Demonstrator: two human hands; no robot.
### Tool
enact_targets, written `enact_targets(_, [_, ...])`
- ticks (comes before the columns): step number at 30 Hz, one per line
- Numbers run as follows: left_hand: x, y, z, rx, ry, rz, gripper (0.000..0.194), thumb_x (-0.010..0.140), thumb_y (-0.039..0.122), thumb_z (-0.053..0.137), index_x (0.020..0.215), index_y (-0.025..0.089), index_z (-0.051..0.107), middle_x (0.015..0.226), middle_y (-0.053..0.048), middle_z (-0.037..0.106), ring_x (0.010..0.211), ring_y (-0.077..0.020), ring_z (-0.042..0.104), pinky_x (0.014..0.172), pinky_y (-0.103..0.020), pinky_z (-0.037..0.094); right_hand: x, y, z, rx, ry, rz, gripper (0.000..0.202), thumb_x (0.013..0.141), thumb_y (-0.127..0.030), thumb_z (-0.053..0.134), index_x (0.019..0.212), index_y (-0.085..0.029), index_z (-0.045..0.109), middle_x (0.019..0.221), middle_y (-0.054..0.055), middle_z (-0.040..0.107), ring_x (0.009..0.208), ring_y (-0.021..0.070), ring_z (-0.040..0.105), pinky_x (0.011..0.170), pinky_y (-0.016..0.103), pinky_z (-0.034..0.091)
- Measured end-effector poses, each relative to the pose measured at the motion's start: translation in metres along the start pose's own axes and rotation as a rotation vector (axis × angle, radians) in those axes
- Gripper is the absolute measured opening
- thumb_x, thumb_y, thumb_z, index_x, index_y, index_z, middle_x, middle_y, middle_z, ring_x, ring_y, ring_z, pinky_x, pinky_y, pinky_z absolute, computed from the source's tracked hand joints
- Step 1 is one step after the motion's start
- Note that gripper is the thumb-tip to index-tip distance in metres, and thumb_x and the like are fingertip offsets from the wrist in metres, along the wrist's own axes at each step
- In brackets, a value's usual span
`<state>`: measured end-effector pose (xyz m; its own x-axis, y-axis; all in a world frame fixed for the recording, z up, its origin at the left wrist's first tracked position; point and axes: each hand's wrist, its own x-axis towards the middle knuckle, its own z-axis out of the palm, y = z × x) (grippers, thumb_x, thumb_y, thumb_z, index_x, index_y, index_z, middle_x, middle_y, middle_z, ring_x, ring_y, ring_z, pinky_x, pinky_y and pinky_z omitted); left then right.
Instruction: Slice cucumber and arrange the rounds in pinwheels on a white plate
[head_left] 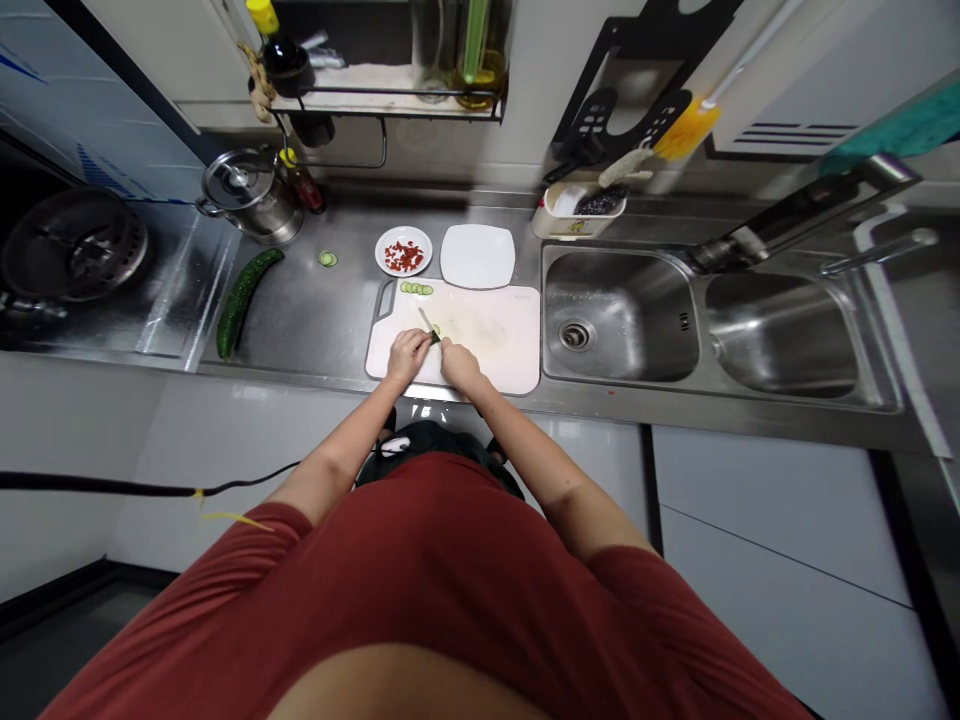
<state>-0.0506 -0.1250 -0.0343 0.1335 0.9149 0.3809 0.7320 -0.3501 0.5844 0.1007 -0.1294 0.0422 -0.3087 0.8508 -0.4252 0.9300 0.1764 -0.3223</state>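
Over the white cutting board (502, 345), my left hand (409, 354) has its fingers closed on a short piece of green cucumber (435, 337). My right hand (459, 366) is wrapped round the handle of a small knife (426, 318), its blade slanting away to the upper left beside the cucumber piece. A row of thin cucumber slices (416, 288) lies along the board's far edge. Just behind the board are a white plate (380, 254) of chopped red pieces and a square white plate (478, 256). A long whole cucumber (241, 300) rests on the counter to the left.
More cucumber slices (327, 258) sit on the steel counter (315, 330). A lidded pot (244, 195) and a red-brown bottle (306, 188) stand at the back left, with a pan (75, 240) beyond. To the right is a double sink (622, 310). A bottle rack (390, 103) hangs above.
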Motion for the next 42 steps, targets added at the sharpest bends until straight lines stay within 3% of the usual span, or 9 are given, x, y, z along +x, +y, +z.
enact_targets(9, [0.000, 0.005, -0.004, 0.014, -0.036, -0.028, 0.022, 0.092, 0.030, 0.046, 0.092, 0.021, 0.065, 0.097, -0.007, 0.067, 0.095, -0.0186, 0.057, 0.088, -0.035, 0.044, -0.026, 0.000, 0.015, -0.050, -0.040, 0.061, 0.025, 0.090, -0.004, 0.034, 0.110, -0.014, 0.045, 0.100, 0.014, 0.066, 0.093, 0.0231, 0.065, 0.079, 0.031, 0.048])
enact_targets(42, [-0.001, 0.004, -0.003, 0.003, -0.010, -0.001, 0.017, 0.091, 0.026, 0.047, 0.090, 0.021, 0.064, 0.096, -0.006, 0.066, 0.094, -0.0182, 0.057, 0.086, -0.035, 0.044, -0.007, -0.008, 0.005, -0.020, -0.040, 0.053, 0.025, 0.093, -0.006, 0.030, 0.113, -0.013, 0.044, 0.102, 0.015, 0.066, 0.096, 0.0213, 0.064, 0.082, 0.031, 0.047])
